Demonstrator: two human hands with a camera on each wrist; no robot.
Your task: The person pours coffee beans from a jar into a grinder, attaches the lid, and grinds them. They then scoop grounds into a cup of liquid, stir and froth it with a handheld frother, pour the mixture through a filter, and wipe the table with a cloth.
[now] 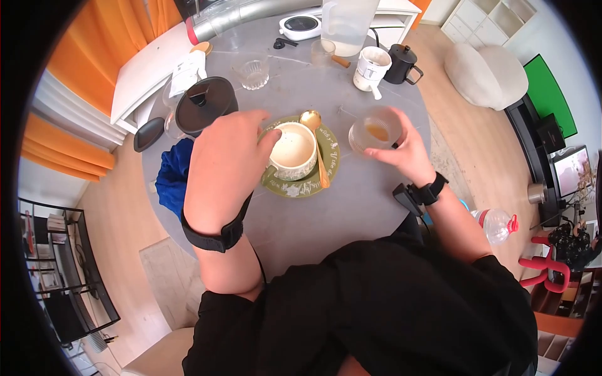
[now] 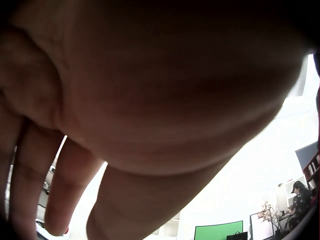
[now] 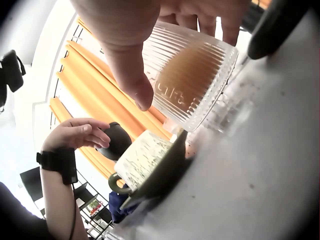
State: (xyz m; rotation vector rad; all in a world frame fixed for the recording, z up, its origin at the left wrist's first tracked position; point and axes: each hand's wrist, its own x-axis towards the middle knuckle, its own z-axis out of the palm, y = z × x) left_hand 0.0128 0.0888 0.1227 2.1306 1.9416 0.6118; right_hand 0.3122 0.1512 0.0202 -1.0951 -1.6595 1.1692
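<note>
My right hand (image 1: 411, 147) grips a clear ribbed glass (image 3: 187, 75) with some brown liquid in it, thumb on one side and fingers on the other. To its left, a cream cup (image 1: 293, 150) with a green patterned outside and a green handle stands on a green plate (image 1: 332, 141) with white lettering. A gold spoon (image 1: 322, 164) lies on the plate beside the cup. Just left of the cup, my left hand (image 1: 227, 153) hovers with fingers loosely extended; in the right wrist view this left hand (image 3: 80, 134) is raised and holds nothing.
A dark-lidded pot (image 1: 204, 103) and a blue cloth (image 1: 174, 175) are at the left. Farther back stand a glass tumbler (image 1: 253, 74), a white scale (image 1: 300, 26), a clear pitcher (image 1: 346, 25), a white cup-shaped vessel (image 1: 371, 67) and a black jug (image 1: 401, 62).
</note>
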